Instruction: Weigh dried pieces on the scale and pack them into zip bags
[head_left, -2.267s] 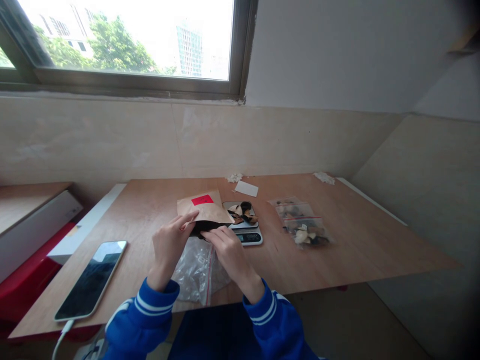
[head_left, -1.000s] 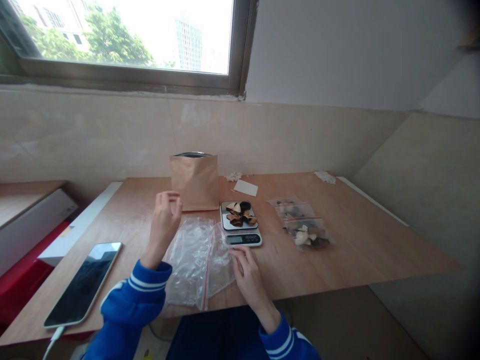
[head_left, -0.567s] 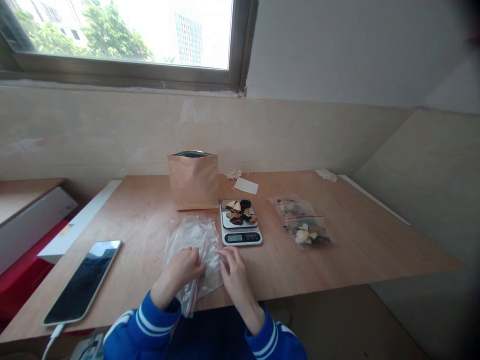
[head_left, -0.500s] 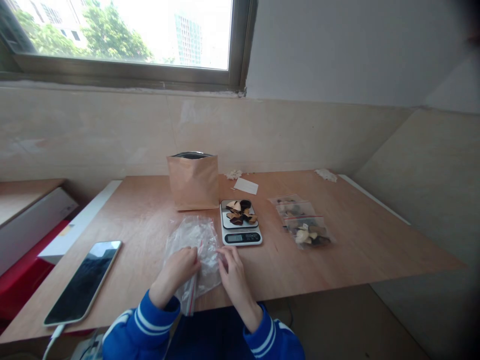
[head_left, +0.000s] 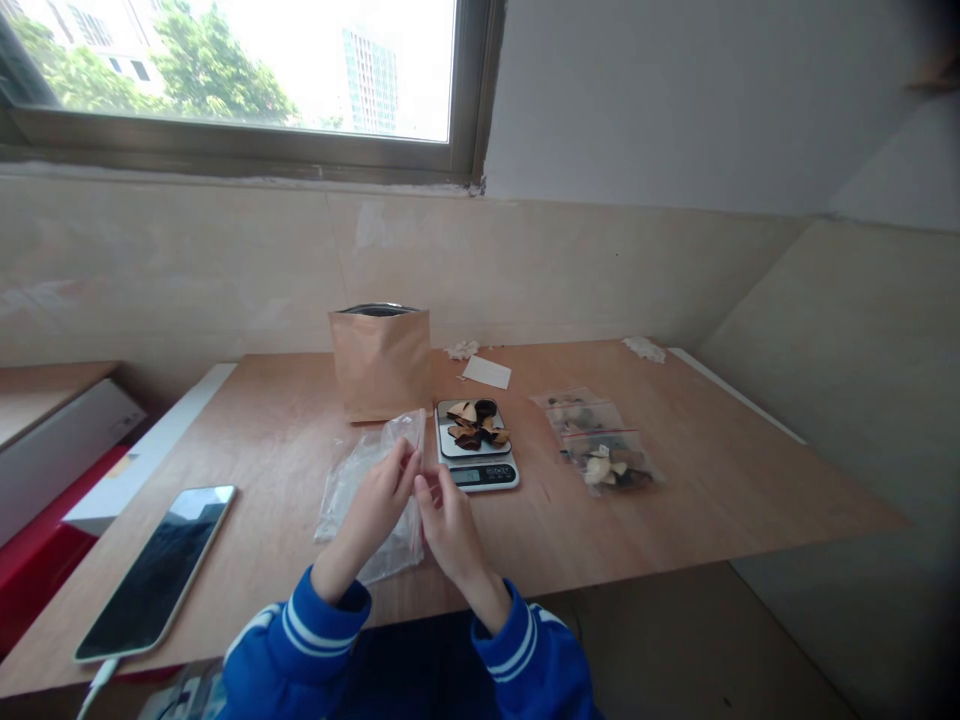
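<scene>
A clear plastic zip bag (head_left: 403, 550) with a red line along its edge is lifted off the table at its right side. My left hand (head_left: 384, 488) pinches its upper edge, fingers closed. Just right of it, my right hand (head_left: 448, 522) has its fingers closed around the same red-lined edge, fingertips nearly meeting the left ones. More clear plastic (head_left: 341, 490) lies flat under and left of the hands. Behind the right hand stands a white kitchen scale (head_left: 491, 478) bearing dried brown and pale slices (head_left: 469, 430). Its display digits are too small to read.
An open brown paper pouch (head_left: 381, 365) stands behind the bag. At right lie filled zip bags (head_left: 615, 470). A phone (head_left: 157, 572) on a cable rests at left. A white card (head_left: 487, 373) and pale scraps (head_left: 463, 350) lie near the wall.
Both hands have moved up and closer together. The bag's red-lined edge has risen and swung away from the table's front edge. The view has shifted slightly.
</scene>
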